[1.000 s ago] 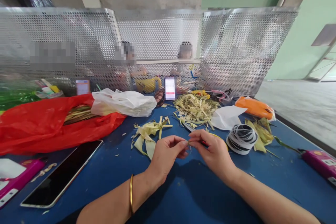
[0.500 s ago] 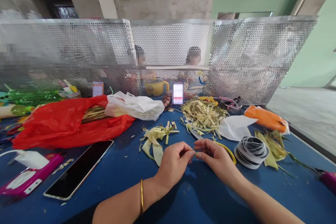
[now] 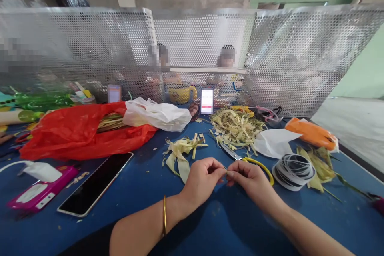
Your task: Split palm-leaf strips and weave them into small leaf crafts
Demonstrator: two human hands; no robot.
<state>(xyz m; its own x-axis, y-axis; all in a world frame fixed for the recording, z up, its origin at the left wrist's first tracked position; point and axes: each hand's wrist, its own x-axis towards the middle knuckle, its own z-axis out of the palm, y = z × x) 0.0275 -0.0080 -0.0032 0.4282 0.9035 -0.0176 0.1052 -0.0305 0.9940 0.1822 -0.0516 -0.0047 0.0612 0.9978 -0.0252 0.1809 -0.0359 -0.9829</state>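
Observation:
My left hand (image 3: 204,180) and my right hand (image 3: 247,174) meet fingertip to fingertip above the blue table (image 3: 207,228). Both are closed in a pinch on something thin and tiny between them, too small to name. Just behind my right hand lie scissors (image 3: 258,165) with yellow handles, partly covered by it. A spool of white and dark thread (image 3: 293,172) stands to the right of that hand. Pale dried husk strips (image 3: 180,156) lie beyond my left hand. Farther back is a heap of shredded husk pieces (image 3: 237,126).
At left lie a black phone (image 3: 97,184), a magenta power bank (image 3: 42,192) and a red plastic bag (image 3: 66,132) holding dried stalks. An orange packet (image 3: 312,132) and dried leaves (image 3: 322,168) are at right. A perforated metal screen (image 3: 201,36) runs along the back, with people behind it.
The view has tilted down slightly and shifted, so the table's things sit a little higher and farther right. My fingertips stay together, with the fingers slightly shifted.

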